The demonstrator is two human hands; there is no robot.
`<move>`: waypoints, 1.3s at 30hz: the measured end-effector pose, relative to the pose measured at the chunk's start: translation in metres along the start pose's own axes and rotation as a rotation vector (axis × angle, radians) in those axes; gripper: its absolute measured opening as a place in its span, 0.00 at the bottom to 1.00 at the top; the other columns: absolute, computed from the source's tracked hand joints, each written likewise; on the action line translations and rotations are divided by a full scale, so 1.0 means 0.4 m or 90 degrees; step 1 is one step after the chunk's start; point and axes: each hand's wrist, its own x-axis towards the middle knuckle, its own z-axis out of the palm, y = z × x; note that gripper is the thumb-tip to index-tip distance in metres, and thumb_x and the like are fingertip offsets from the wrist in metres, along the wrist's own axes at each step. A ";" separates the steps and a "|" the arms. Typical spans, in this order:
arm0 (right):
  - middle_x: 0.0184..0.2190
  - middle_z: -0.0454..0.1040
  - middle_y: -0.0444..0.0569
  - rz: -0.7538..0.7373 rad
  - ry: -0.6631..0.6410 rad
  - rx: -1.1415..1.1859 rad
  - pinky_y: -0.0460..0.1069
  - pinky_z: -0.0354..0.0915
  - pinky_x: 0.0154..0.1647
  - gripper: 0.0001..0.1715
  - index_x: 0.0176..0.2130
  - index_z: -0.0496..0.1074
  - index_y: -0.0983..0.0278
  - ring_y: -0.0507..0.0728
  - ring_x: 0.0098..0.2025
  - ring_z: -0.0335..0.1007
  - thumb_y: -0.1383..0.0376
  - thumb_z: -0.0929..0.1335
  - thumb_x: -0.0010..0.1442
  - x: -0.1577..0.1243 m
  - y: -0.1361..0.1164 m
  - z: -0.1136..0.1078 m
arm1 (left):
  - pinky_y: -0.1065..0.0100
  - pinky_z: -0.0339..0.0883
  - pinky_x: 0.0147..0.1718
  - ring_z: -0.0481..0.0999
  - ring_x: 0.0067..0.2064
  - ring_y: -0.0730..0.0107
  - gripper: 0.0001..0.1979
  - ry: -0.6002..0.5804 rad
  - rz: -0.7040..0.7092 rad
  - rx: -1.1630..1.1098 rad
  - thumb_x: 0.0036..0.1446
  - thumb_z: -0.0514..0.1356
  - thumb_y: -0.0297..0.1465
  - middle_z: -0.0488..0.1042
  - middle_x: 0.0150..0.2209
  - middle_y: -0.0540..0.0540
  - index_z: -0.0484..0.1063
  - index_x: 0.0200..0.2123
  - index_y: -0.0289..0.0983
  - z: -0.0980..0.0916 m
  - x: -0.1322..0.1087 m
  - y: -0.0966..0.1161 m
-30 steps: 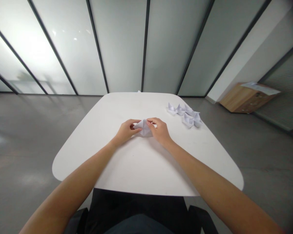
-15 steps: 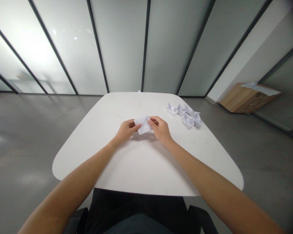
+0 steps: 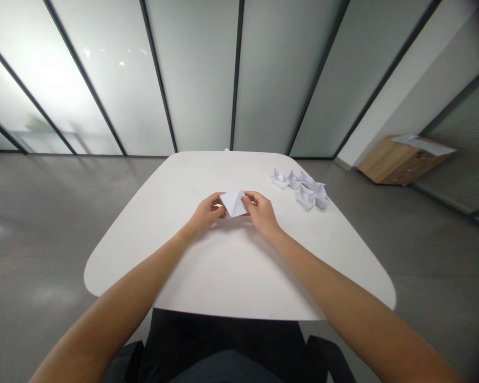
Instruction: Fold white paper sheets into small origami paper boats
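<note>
While pinching at 12 o'clock above the white table (image 3: 239,276): left hand (image 3: 205,215) closed on a folded paper diamond (image 3: 233,202), right hand (image 3: 261,214) closed on its opposite corner; sheet only part-folded; toward 1 o'clock, a cluster of finished paper boats (image 3: 305,190)

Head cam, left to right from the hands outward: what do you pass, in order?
left hand → folded white paper → right hand → paper boats → wood-grain box
</note>
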 end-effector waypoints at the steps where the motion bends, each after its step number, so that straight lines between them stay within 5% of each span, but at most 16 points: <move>1: 0.41 0.78 0.50 -0.003 -0.011 0.002 0.54 0.79 0.31 0.24 0.48 0.76 0.61 0.61 0.40 0.77 0.50 0.71 0.57 -0.002 -0.002 0.001 | 0.71 0.73 0.34 0.79 0.35 0.72 0.24 0.011 0.000 0.016 0.55 0.62 0.30 0.78 0.46 0.43 0.71 0.56 0.37 0.000 0.000 0.001; 6: 0.38 0.77 0.48 -0.014 -0.079 0.019 0.53 0.79 0.33 0.25 0.51 0.73 0.60 0.59 0.38 0.78 0.52 0.73 0.57 -0.007 -0.005 0.006 | 0.68 0.75 0.36 0.80 0.38 0.67 0.23 0.024 0.002 0.004 0.53 0.62 0.30 0.79 0.47 0.42 0.72 0.54 0.36 -0.006 -0.010 0.022; 12: 0.35 0.77 0.45 -0.073 -0.085 -0.102 0.51 0.75 0.33 0.19 0.47 0.75 0.60 0.56 0.33 0.75 0.55 0.72 0.58 -0.007 -0.002 -0.002 | 0.66 0.75 0.39 0.79 0.44 0.61 0.24 -0.033 -0.023 -0.037 0.62 0.58 0.47 0.79 0.46 0.41 0.76 0.53 0.36 -0.010 -0.017 0.033; 16: 0.35 0.78 0.46 -0.117 -0.095 -0.148 0.50 0.72 0.36 0.15 0.41 0.75 0.61 0.55 0.33 0.74 0.53 0.70 0.61 -0.013 -0.012 -0.002 | 0.71 0.68 0.30 0.76 0.33 0.67 0.24 0.017 0.003 0.106 0.58 0.64 0.50 0.79 0.35 0.45 0.79 0.44 0.35 -0.009 -0.008 0.013; 20: 0.33 0.77 0.46 -0.103 -0.067 -0.123 0.50 0.71 0.36 0.17 0.38 0.73 0.61 0.55 0.33 0.73 0.50 0.70 0.59 -0.008 -0.012 0.000 | 0.71 0.66 0.28 0.73 0.30 0.70 0.23 0.064 -0.012 0.062 0.57 0.64 0.51 0.76 0.29 0.48 0.79 0.38 0.35 -0.009 -0.003 0.004; 26: 0.31 0.74 0.44 -0.024 -0.039 0.020 0.54 0.77 0.37 0.20 0.36 0.68 0.60 0.56 0.33 0.75 0.50 0.73 0.54 0.002 -0.008 -0.001 | 0.67 0.73 0.41 0.76 0.37 0.69 0.21 0.149 0.003 -0.107 0.57 0.66 0.49 0.78 0.35 0.47 0.78 0.38 0.35 -0.013 -0.001 0.010; 32: 0.35 0.73 0.40 -0.033 -0.007 0.091 0.57 0.80 0.41 0.24 0.48 0.66 0.58 0.54 0.33 0.77 0.57 0.73 0.54 -0.002 -0.031 -0.010 | 0.65 0.73 0.48 0.77 0.43 0.70 0.18 0.268 0.032 -0.204 0.57 0.65 0.47 0.77 0.40 0.47 0.73 0.40 0.38 -0.050 0.014 -0.001; 39: 0.40 0.77 0.46 -0.082 -0.002 0.008 0.56 0.80 0.45 0.12 0.41 0.73 0.61 0.57 0.40 0.79 0.59 0.71 0.56 -0.001 -0.029 -0.016 | 0.63 0.74 0.50 0.78 0.45 0.71 0.19 0.294 0.047 -0.179 0.60 0.62 0.49 0.76 0.42 0.48 0.67 0.41 0.40 -0.052 0.017 0.006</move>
